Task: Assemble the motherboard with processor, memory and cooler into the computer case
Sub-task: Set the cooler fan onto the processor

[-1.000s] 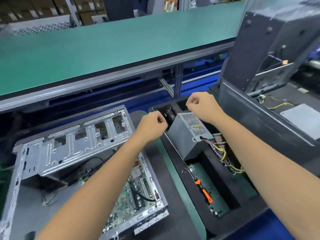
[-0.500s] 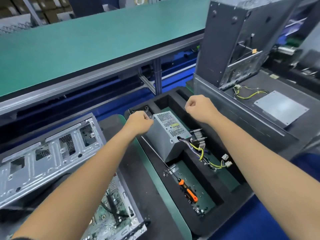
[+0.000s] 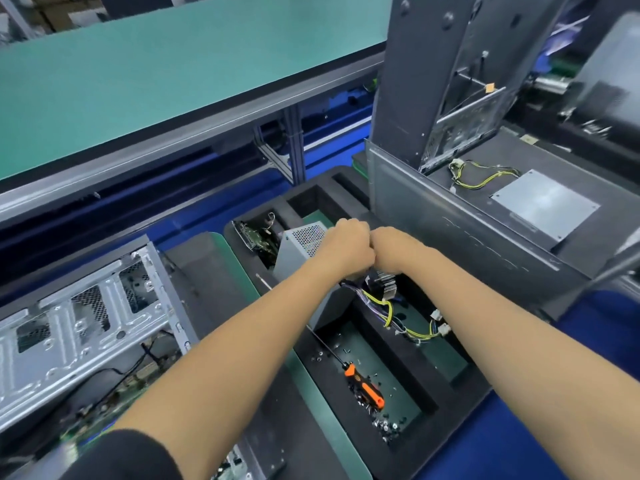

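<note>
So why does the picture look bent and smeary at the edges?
Head view: the wide-angle lens bows the green bench; the computer case is smeared at the left edge, both hands slightly soft, the orange screwdriver fairly crisp; lighting is even, without hard shadows.

left arm: black sleeve (image 3: 117,455) at upper arm | forearms bare | hands ungloved

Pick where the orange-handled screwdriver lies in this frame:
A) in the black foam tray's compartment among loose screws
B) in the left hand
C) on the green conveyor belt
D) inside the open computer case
A: the orange-handled screwdriver lies in a compartment of the black foam tray among loose screws, with neither hand touching it.
</note>
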Demonstrator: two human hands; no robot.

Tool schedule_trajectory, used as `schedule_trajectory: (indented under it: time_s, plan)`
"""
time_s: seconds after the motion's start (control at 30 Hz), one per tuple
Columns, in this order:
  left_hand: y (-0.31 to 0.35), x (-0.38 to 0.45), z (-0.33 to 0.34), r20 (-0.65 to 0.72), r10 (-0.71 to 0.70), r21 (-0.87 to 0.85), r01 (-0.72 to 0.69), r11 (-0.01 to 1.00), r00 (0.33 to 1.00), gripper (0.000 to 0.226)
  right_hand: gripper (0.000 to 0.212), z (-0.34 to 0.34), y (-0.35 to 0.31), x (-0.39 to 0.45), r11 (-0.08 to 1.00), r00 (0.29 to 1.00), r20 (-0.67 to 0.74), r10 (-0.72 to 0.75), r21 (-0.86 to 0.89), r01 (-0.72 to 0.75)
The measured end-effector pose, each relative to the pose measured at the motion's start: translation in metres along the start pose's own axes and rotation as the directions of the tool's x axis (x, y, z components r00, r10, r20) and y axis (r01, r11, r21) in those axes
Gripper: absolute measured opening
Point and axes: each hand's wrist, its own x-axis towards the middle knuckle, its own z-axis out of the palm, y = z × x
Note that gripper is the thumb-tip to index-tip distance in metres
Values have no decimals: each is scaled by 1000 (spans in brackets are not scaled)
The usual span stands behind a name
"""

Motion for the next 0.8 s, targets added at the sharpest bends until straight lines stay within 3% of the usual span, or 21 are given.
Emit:
schedule_trajectory:
  time_s: [0.1,0.3,0.47,0.6,0.8]
  plan:
    - [1,8,11,47,6,135,-12,991,999,22,36,10,4,9,998,999,37,18,-68,-15]
    - [-4,10,29,125,53,297,-88,951,991,26,70,30,14,23,970,990,130,-57,-227,85]
    - [-2,14,37,163,71,341,-124,932,984,29,83,49,18,35,879,970,238,-58,-447,163]
    - [3,17,41,200,66,363,-136,922,978,30,71,60,16,41,797,934,357,-15,-560,227]
    - [3,18,45,214,65,323,-134,937,975,27,57,66,17,39,813,951,308,-35,-545,206]
